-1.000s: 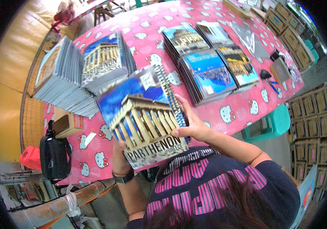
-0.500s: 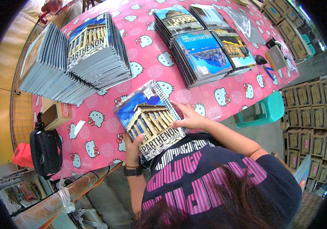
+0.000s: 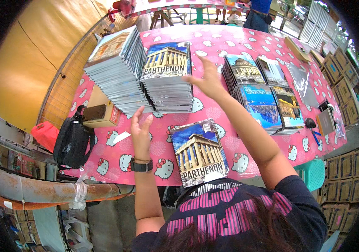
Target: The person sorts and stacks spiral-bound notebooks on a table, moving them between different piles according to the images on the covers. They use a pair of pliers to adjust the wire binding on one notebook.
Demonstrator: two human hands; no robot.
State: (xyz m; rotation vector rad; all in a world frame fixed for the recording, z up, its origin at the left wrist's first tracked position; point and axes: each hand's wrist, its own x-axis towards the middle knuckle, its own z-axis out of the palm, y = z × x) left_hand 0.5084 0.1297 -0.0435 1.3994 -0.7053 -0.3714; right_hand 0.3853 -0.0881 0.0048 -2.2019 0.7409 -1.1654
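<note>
A spiral notebook (image 3: 200, 152) with a temple ruin under blue sky on its cover lies at the table's near edge, against my shirt. Neither hand is on it. Beyond it rises a stack of notebooks (image 3: 165, 63) with the same cover. My right hand (image 3: 208, 80) is stretched out at that stack's right side, fingers spread; its thumb overlaps the stack's edge, and I cannot tell whether it touches. My left hand (image 3: 140, 128), a dark watch on the wrist, is raised with fingers apart, just in front of the stacks. It holds nothing.
A second tall notebook stack (image 3: 114, 63) adjoins on the left. Shorter stacks with other covers, including a blue one (image 3: 260, 107), stand to the right. A black bag (image 3: 73, 140) and a cardboard box (image 3: 106, 115) sit at left. Blue-handled pliers (image 3: 315, 135) lie far right; a person (image 3: 258, 14) stands beyond.
Both hands have let go of the notebook, which now lies at the table edge. They have moved forward toward the tall stacks, and the view has tipped up.
</note>
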